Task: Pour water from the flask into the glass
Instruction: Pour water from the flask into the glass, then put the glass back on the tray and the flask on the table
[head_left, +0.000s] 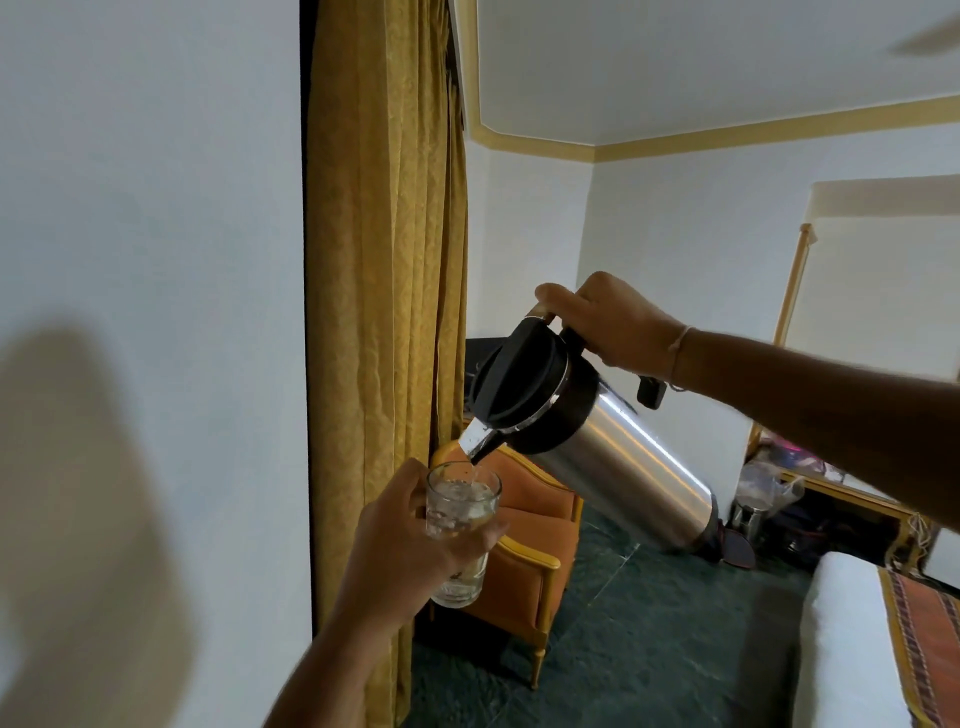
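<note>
A steel flask (623, 467) with a black lid and spout is tipped down to the left in mid-air. My right hand (608, 325) grips its black handle at the top. Its spout sits just above the rim of a clear glass (462, 509), and a thin stream of water runs into it. The glass holds water up to near its rim. My left hand (400, 551) is wrapped around the glass from the left and holds it upright in the air, below and left of the flask.
A gold curtain (384, 260) hangs right behind the glass, next to a white wall. An orange armchair (530, 561) stands below on the dark green floor. A bed's white edge (841, 649) is at lower right.
</note>
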